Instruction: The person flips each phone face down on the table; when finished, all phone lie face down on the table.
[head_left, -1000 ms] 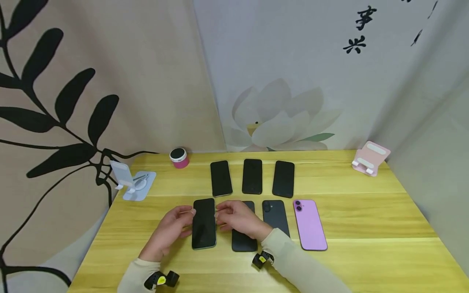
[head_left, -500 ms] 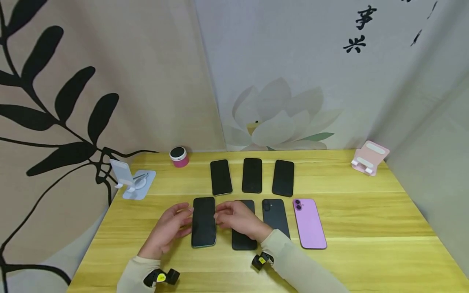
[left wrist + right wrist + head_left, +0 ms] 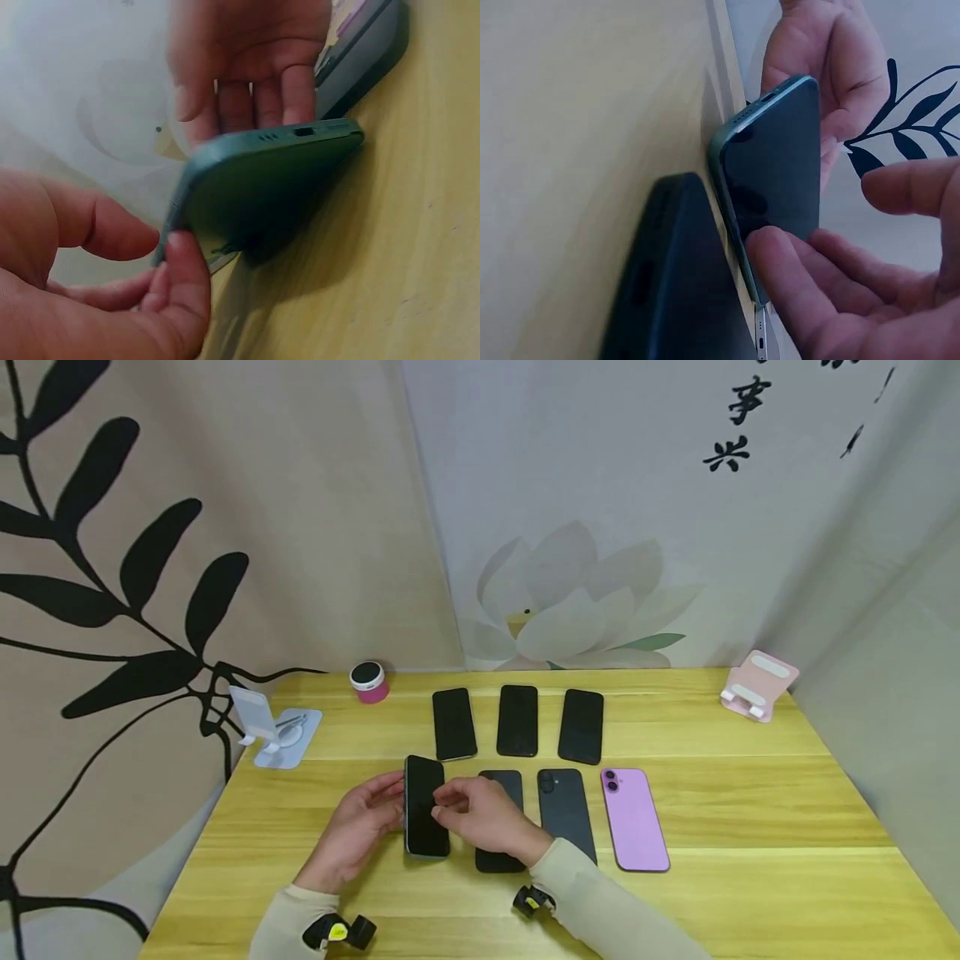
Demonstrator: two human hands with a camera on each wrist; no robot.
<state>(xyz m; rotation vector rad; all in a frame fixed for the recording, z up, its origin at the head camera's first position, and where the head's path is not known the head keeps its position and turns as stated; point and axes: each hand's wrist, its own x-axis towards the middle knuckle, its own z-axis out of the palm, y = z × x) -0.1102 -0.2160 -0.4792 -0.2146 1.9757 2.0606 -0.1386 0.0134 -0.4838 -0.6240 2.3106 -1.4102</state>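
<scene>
A smartphone [image 3: 422, 802] with a black screen and a green frame stands tilted, its left edge raised off the table. My left hand [image 3: 356, 831] pinches that raised edge; in the left wrist view the thumb and fingers [image 3: 187, 277] close on it, and the green back [image 3: 255, 187] shows underneath. My right hand [image 3: 487, 814] is at the right part of the screen, its fingers [image 3: 780, 259] loosely bent and its thumb apart; whether they touch the glass I cannot tell. Below the right hand lies a dark phone [image 3: 501, 860], partly covered by that hand.
To the right lie a dark phone [image 3: 566, 814], camera side up, and a purple phone [image 3: 636, 827]. Behind them are black phones [image 3: 453, 724], [image 3: 517, 720], [image 3: 581, 727]. A blue-white phone stand [image 3: 288, 739], a pink-and-white round jar-like object [image 3: 370, 683] and a pink stand [image 3: 759, 685] are near the edges.
The phone lay flat between both hands before. Its left edge has now come up and it has shifted slightly right, with my left hand following and my right fingers over its screen.
</scene>
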